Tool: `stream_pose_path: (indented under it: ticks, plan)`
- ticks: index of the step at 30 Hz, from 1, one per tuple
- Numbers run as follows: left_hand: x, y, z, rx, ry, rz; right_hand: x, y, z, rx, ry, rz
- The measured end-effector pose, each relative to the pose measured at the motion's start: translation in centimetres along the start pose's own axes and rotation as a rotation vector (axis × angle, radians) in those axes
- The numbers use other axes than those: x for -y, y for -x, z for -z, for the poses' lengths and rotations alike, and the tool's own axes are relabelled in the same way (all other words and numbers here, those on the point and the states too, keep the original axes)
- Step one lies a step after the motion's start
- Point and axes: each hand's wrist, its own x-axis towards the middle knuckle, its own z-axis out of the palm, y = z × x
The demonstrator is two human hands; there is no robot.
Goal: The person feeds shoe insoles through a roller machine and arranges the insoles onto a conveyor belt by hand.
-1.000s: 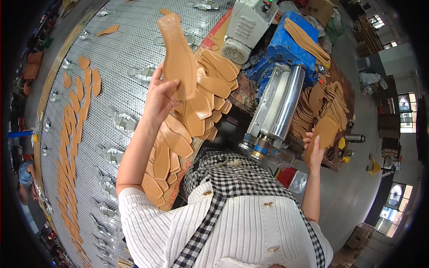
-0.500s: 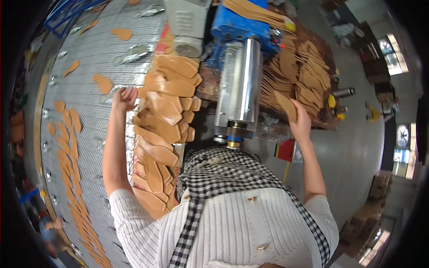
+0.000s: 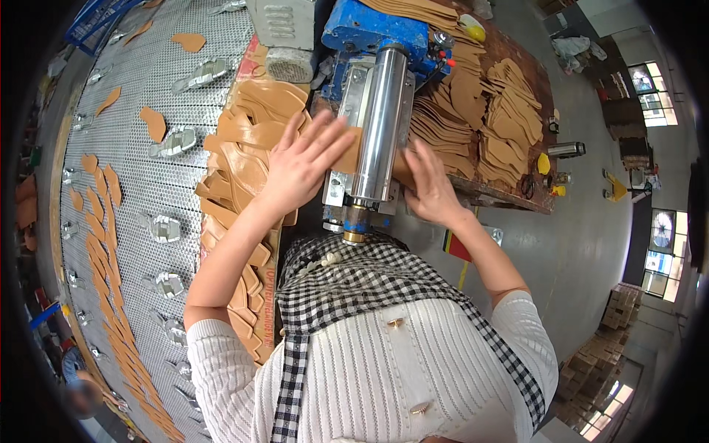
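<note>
A tan insole (image 3: 355, 145) lies in the roller machine, showing on both sides of its shiny metal roller (image 3: 385, 122). My left hand (image 3: 299, 166) is open at the roller's left, fingers spread by the insole's end; whether the fingertips touch it I cannot tell. On the other side my right hand (image 3: 434, 188) is open, fingers stretched toward the roller and its tips at the insole's right end. Glossy, overlapping insoles (image 3: 247, 159) lie in a row beneath and beside my left hand. Matte stacked insoles (image 3: 447, 122) lie beyond my right hand.
The blue machine body (image 3: 377, 33) stands behind the roller. To the left runs a mesh conveyor (image 3: 133, 214) with metal shoe-shaped forms (image 3: 162, 227) and scattered tan pieces (image 3: 100, 244). A worn brown table (image 3: 535, 96) is at the right. Another person (image 3: 81, 384) is at the far lower left.
My right hand has brought the insole from the right to the roller, where it now sits. My left hand has come over from the conveyor's edge to the roller's left side.
</note>
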Motion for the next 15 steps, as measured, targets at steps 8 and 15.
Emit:
stream_pose_path:
  ticks: [8, 15]
  plan:
    - [0.9, 8.3, -5.5, -0.111, 0.779, 0.563, -3.8, 1.3, 1.0, -0.227, -0.468, -0.345]
    - [5.8, 16.0, -0.5, -0.408, 1.3, 1.298, -5.3, 3.6, -0.7, -0.168, -0.786, -0.537]
